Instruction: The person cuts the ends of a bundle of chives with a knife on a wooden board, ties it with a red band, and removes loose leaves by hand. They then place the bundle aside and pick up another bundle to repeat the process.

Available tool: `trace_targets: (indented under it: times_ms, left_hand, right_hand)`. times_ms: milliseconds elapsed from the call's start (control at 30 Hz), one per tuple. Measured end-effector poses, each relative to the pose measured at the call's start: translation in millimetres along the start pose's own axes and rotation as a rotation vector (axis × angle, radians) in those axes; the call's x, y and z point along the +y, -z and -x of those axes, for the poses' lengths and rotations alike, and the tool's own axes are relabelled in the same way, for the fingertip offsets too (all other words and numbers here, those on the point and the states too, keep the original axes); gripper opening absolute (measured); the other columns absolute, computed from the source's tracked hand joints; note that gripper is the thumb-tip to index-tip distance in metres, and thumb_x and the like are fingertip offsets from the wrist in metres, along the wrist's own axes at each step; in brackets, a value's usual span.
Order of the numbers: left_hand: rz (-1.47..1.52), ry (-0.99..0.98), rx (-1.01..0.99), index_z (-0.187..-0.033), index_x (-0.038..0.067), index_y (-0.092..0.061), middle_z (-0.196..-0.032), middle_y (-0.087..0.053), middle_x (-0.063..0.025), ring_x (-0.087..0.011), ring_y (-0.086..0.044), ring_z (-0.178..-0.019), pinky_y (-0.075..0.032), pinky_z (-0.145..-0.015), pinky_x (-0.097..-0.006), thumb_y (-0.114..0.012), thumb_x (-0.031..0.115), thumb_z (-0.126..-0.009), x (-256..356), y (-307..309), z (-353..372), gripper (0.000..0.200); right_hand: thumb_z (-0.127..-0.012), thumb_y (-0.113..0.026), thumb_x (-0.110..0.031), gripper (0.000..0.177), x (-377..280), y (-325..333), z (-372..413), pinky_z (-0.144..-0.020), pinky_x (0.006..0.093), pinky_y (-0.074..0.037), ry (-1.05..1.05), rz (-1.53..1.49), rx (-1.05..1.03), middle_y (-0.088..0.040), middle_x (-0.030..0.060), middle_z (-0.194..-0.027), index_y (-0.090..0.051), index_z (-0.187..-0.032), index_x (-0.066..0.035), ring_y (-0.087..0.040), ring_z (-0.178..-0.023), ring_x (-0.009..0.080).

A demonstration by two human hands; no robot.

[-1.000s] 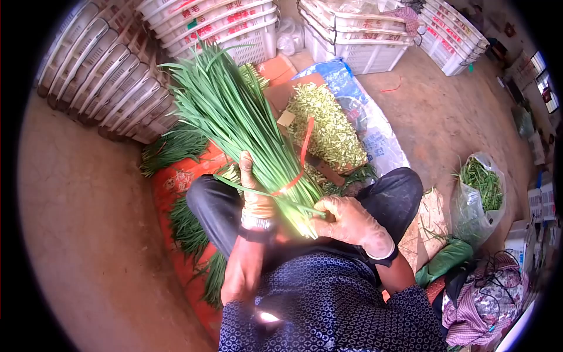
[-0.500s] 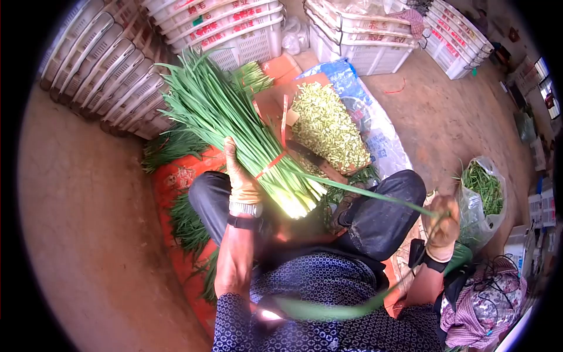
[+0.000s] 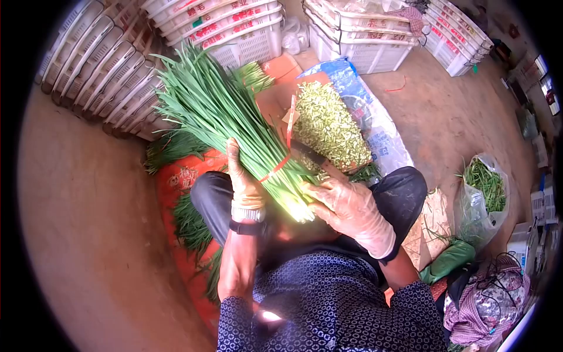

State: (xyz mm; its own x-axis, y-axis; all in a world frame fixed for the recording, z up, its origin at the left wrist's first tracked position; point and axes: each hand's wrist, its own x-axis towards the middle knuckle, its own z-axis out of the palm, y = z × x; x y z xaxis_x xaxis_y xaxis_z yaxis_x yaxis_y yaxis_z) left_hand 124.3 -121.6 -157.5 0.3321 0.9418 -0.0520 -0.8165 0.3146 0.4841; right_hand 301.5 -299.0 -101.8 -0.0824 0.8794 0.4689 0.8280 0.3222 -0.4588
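A thick bunch of garlic chives (image 3: 226,117) slants across my lap, green leaves up to the left and pale stem ends down to the right. A red tie (image 3: 274,169) circles it near the stems. My gloved left hand (image 3: 243,182) is closed around the bunch's left side, thumb on top. On the other side my gloved right hand (image 3: 352,208) has its fingers closed on the pale stems below the tie; their tips are partly hidden. Just beyond that hand lies a knife (image 3: 311,155) with a dark blade and a wooden handle, beside a pile of chopped pale stem pieces (image 3: 331,126).
Stacked white crates (image 3: 105,64) stand at the back left, with more crates (image 3: 363,50) behind. Loose chives (image 3: 193,223) lie on a red sheet (image 3: 176,176) at my left. To the right are a clear bag of greens (image 3: 487,188) and a pinkish cloth bundle (image 3: 487,305).
My right hand has come in from the far right to the bunch's stem ends. The long loose leaf it was pulling out is no longer in it. My left hand keeps its hold.
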Motion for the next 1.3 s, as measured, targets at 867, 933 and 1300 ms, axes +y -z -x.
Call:
trace_targets:
  times_ms: [867,933,1300]
  left_hand:
    - [-0.209,-0.105,0.078,-0.135,0.001,-0.061,-0.121,-0.073,-0.0141,-0.0292,-0.075,-0.102,-0.064,-0.093,-0.0456,-0.075,0.032,-0.099,-19.0,-24.3,18.6,0.05]
    - [-0.253,-0.146,0.183,-0.134,0.0,-0.061,-0.118,-0.074,-0.0149,-0.0289,-0.076,-0.097,-0.065,-0.089,-0.0462,-0.076,0.029,-0.098,-29.0,-2.3,8.7,0.048]
    - [-0.118,-0.017,0.072,-0.134,0.002,-0.062,-0.124,-0.073,-0.0124,-0.0291,-0.073,-0.107,-0.061,-0.099,-0.0487,-0.08,0.035,-0.092,-35.6,-22.4,27.7,0.057]
  right_hand:
    - [-0.081,-0.088,-0.019,0.023,-6.8,-19.2,-8.4,-0.067,0.0387,-0.057,0.001,0.012,0.095,-0.069,0.0034,-0.089,-0.072,-0.096,-0.014,-0.07,-0.078,0.0262]
    - [-0.081,-0.089,-0.02,0.022,-4.1,-12.3,6.5,-0.067,0.0373,-0.056,-0.005,-0.141,-0.072,-0.071,0.0034,-0.091,-0.072,-0.094,-0.014,-0.071,-0.078,0.0249]
    - [-0.098,-0.072,-0.047,0.044,12.8,37.8,15.8,-0.08,0.0386,-0.057,-0.441,-0.214,-0.168,-0.073,0.0079,-0.1,-0.072,-0.125,-0.013,-0.072,-0.085,0.0224]
